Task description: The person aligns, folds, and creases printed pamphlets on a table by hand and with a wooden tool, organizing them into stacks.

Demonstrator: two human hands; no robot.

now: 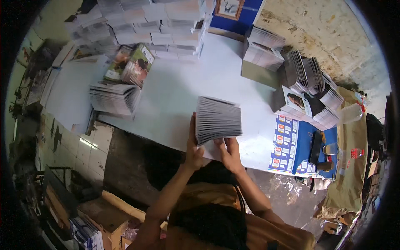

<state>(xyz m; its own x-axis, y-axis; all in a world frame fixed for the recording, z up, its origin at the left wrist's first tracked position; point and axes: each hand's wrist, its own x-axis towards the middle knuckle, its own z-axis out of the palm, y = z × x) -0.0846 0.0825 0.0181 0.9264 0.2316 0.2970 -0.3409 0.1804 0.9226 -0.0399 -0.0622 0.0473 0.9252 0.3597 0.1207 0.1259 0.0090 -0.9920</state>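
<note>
A thick stack of thin grey-white booklets [218, 118] is held between my hands over the near edge of the white table [166, 91], its many layered edges facing up. My left hand [194, 150] is closed along the stack's left side, thumb on the near side. At the near right corner, my right hand [230, 154] grips the same stack, with its fingers partly hidden. A pale sheet or cover [210, 151] shows between the two hands, below the layered edges.
Tall piles of paper blocks [154, 25] line the back left. Two colour-printed booklets [131, 64] lie behind another booklet stack [112, 99] at the left edge. More booklet bundles [298, 102] stand along the right, near a clear bottle [352, 113]. A cardboard box [110, 216] sits low at left.
</note>
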